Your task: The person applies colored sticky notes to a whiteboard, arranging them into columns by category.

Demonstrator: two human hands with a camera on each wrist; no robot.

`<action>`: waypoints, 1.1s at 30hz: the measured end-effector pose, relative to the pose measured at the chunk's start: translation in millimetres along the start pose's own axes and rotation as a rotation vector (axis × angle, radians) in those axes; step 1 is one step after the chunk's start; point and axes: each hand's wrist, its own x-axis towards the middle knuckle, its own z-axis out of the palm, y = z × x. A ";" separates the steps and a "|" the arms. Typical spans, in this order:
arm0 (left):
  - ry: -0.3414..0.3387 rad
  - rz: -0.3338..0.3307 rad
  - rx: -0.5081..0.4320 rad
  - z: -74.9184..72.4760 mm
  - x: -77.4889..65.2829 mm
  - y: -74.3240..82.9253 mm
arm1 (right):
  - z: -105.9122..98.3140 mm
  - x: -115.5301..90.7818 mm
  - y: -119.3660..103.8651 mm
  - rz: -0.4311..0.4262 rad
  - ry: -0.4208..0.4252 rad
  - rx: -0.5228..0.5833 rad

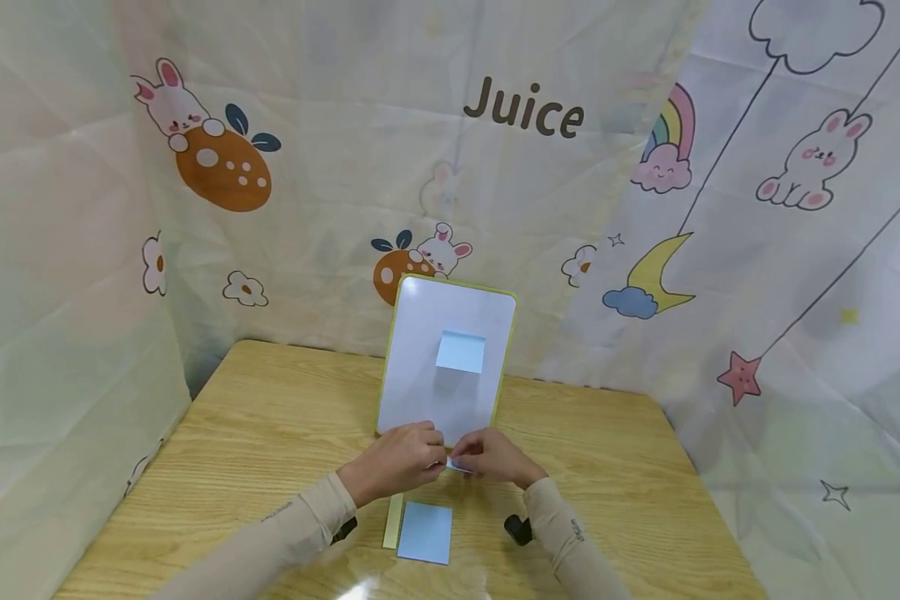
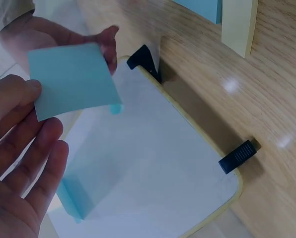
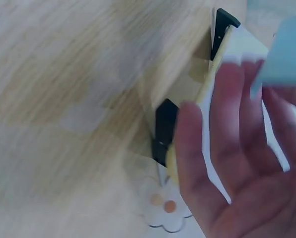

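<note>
Backdrop: cream printed fabric with rabbits, fruit, flowers and the word "Juice", hung round your light wood-grain table.
Loose note: light-blue square paper note, between your two hands, just in front of the board's lower edge; seen nearly edge-on in the head view, broad face on in the left wrist view.
Left hand: your left hand pinches the note at one edge, thumb on the near face; the other fingers lie loosely bent below it.
Right hand: your right hand is at the opposite side of the note, fingers partly spread and bent towards it; you cannot tell if they grip it, the thumb being out of the right wrist view.
Board: white rectangular board with a yellow rim, standing tilted beyond your hands on black feet.
Stuck note: light-blue paper note on the board's face.
Nearer you: light-blue square paper pad, flat on the table, narrow pale-yellow paper pad just left of it.
</note>
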 end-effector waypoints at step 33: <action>0.032 -0.123 0.217 33.7 20.8 -57.7 | -23.3 46.4 -36.9 -0.122 0.884 -0.496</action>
